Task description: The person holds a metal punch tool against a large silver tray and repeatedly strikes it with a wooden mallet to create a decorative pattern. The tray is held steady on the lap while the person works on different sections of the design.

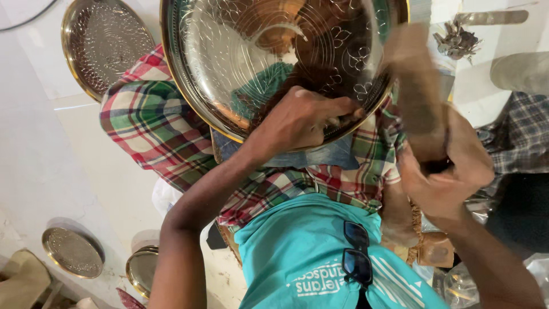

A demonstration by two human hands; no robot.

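Observation:
A large engraved metal plate [229, 40] with a gold rim rests on my lap, over a checked cloth [143, 126]. My left hand [300, 117] presses on the plate's near rim, its fingers holding a small thin tool against the metal. My right hand [446, 171] is raised at the right, shut on a wooden mallet [414, 86] that is blurred with motion above the plate's right edge.
Another engraved plate [103, 43] lies on the pale floor at top left. Two smaller metal plates [73, 252] sit at bottom left. Sunglasses [355, 257] hang from my teal shirt. Small tools [456, 40] lie at top right, beside another person's checked clothing [523, 131].

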